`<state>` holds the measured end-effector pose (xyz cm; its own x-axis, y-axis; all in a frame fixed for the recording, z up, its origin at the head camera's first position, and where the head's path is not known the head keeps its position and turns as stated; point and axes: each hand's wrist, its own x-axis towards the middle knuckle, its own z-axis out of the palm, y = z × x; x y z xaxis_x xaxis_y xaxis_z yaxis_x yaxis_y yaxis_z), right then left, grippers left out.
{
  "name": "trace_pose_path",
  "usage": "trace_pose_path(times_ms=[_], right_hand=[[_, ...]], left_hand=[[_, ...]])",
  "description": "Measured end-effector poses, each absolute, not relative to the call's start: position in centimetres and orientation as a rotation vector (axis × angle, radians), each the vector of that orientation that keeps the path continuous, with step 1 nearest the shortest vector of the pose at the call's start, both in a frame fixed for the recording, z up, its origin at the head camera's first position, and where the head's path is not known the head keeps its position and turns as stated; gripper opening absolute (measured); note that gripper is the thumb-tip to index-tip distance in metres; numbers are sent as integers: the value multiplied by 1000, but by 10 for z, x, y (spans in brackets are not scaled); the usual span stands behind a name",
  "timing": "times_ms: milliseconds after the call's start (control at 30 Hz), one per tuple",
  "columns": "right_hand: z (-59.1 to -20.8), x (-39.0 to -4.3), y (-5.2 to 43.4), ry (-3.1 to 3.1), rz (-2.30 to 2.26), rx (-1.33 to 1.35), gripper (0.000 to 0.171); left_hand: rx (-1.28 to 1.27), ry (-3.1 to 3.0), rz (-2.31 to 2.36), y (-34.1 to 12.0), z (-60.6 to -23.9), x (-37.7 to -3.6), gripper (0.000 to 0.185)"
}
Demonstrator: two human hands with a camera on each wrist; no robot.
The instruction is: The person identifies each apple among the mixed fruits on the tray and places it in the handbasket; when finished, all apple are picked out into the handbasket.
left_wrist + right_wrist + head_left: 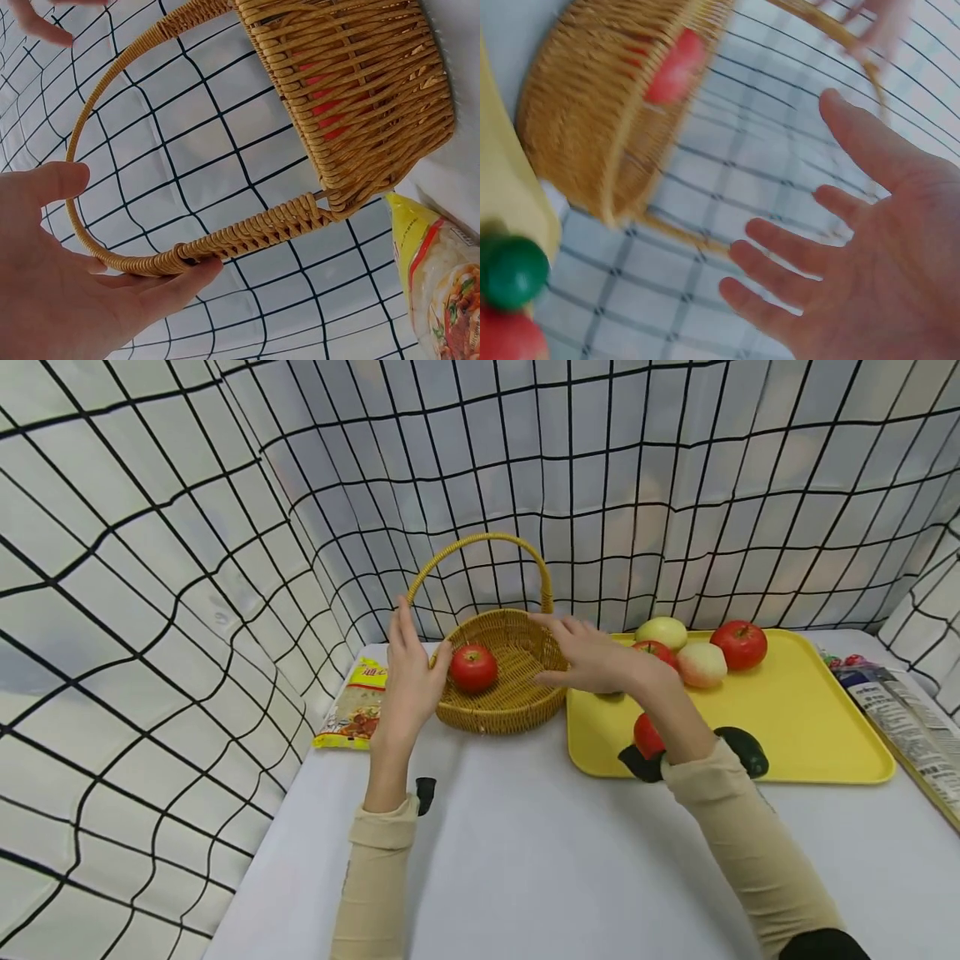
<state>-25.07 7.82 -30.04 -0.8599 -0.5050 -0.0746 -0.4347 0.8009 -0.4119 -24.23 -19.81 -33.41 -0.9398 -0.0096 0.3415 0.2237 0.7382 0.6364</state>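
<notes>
Flanking basket (517, 693) w/ apple (473, 667), both hands (411, 677) (596, 656) flat-open, tray (810, 735) right, snack pkt (356, 706) left

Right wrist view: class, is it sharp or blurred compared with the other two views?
Right wrist view: motion-blurred, the basket and right hand smeared; left wrist view: sharp weave; head view: clear, though the grid cloth bows from lens distortion.

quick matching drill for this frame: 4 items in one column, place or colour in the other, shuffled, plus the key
1. red apple
2. wicker basket
3. snack packet
4. pale apples

A. on the yellow tray
B. between left hand and right hand
C. inside the basket
D. flat on the table, left of the basket

Pairs: 1-C, 2-B, 3-D, 4-A
</notes>
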Motion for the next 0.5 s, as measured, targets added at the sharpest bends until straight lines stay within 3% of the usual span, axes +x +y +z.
trace_pose_path(times_ms=[300,500], right_hand=[[-274,-178,162,2913,-560,-552,81],[-277,-149,202,2916,-625,-430,83]], left_hand=[[-178,-2619,-1006,-201,-336,-244,88],[-203,-2602,-1030,-200,-336,-245,88]])
